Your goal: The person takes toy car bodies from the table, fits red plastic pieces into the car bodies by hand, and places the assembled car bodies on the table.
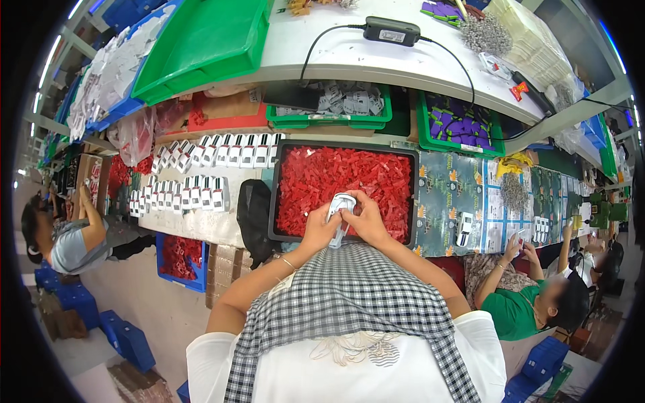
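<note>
Above the near edge of a black tray (414,201) heaped with small red plastic pieces (322,178), my two hands hold a white plastic housing (342,203) between them. My left hand (320,230) grips its left, lower side, fingers curled. Closed on its right side is my right hand (366,218), with thumb and fingertips pressed against it. The fingers cover part of the housing, so its inner details cannot be made out. To the left stand rows of white devices (213,193) with dark windows. A similar white device (464,229) lies right of the tray.
Under the shelf sit a green bin (329,121) of grey-white parts and another green bin (460,142) of purple-green parts. The shelf carries a large green bin (201,47) and a black power adapter (392,31). One person (517,299) works at the right, another (74,235) far left.
</note>
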A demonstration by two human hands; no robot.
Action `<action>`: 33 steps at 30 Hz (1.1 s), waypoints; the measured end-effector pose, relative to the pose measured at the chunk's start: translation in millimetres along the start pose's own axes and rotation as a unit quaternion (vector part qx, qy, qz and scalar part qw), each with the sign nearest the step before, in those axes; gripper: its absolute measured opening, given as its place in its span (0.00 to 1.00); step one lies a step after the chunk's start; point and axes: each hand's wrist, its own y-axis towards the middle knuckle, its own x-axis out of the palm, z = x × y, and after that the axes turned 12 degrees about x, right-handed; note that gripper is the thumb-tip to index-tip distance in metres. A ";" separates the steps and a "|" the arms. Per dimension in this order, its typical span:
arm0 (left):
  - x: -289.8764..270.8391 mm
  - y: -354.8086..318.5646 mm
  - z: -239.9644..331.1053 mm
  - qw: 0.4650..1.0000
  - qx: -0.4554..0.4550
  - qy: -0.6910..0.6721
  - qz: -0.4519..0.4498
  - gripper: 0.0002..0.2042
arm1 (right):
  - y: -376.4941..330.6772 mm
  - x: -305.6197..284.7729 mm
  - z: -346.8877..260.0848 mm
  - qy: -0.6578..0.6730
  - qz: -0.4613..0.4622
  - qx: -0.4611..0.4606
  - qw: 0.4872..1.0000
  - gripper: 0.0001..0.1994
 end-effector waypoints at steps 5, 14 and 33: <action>0.2 9.2 6.3 0.998 0.053 0.034 0.020 0.10 | 11.0 1.2 4.8 -0.012 0.002 0.027 1.000 0.17; -160.7 17.7 -17.7 0.913 0.095 0.081 0.388 0.07 | 24.7 16.8 -3.8 0.024 -0.002 0.083 0.996 0.18; -291.7 32.1 -162.2 0.718 0.109 0.663 0.181 0.24 | 34.8 17.2 7.3 -0.057 -0.064 0.194 0.977 0.11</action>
